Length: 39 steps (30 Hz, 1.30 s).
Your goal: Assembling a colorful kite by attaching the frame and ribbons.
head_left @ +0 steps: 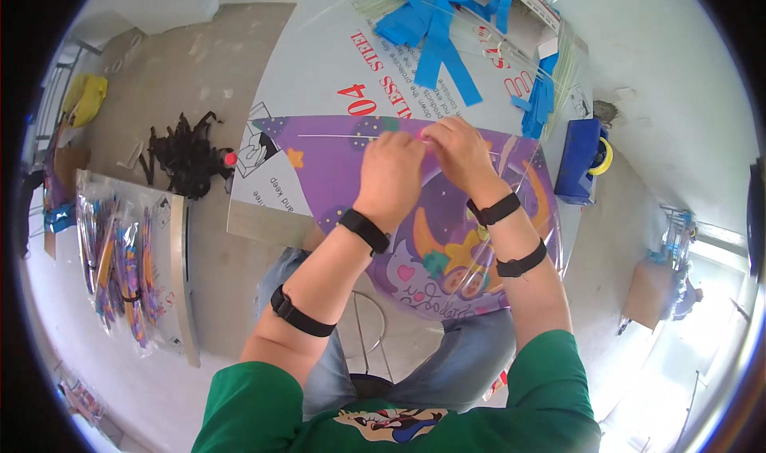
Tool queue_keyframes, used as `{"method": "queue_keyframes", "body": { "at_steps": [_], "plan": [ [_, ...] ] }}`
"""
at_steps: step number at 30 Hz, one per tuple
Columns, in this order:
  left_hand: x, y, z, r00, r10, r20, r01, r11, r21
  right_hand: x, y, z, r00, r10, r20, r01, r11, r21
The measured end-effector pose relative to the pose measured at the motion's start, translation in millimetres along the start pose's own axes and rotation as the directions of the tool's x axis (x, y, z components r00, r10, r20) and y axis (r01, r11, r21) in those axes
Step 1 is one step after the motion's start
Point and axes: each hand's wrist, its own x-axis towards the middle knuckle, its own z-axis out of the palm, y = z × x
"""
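Note:
A purple kite [335,166] printed with stars, a moon and a cartoon figure lies over the table's near edge and hangs toward my lap. Along its upper part runs a thin white rod [331,136], which passes under my fingers. My left hand [391,178] is closed on the rod, its fingertips pinched together. Close beside it, the fingertips of my right hand [459,158] are closed on a small pink piece [423,136]. Fingers hide most of that piece and how it meets the rod.
Blue ribbon strips [435,42] and bundled pale thin rods [566,74] lie on the printed table [311,78]. At right sits a blue tape dispenser [578,162]. Bagged colourful bundles [120,261] rest on a left-hand surface; a black heap [187,154] lies beyond.

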Motion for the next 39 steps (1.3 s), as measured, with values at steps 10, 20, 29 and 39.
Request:
{"method": "queue_keyframes", "body": {
  "at_steps": [10,20,29,39],
  "plan": [
    [5.8,-17.4,-13.3,0.98,-0.181,0.087,0.171,0.979,0.107,-65.0,4.2,-10.5,0.83,0.487,-0.271,-0.53,0.841,-0.11],
    [10.5,-29.4,-4.7,0.968,-0.22,0.121,0.199,0.966,0.164,-77.8,-1.8,0.6,0.769,0.557,-0.314,-0.608,0.788,-0.092],
    [14.3,-43.8,-14.8,0.979,-0.198,0.051,0.183,0.959,0.216,-72.9,-1.4,-0.2,0.753,0.581,-0.308,-0.637,0.762,-0.121],
    [15.7,-46.1,-15.7,0.979,-0.195,0.051,0.18,0.96,0.216,-70.8,6.9,3.9,0.715,0.627,-0.307,-0.682,0.722,-0.115]
  ]
}}
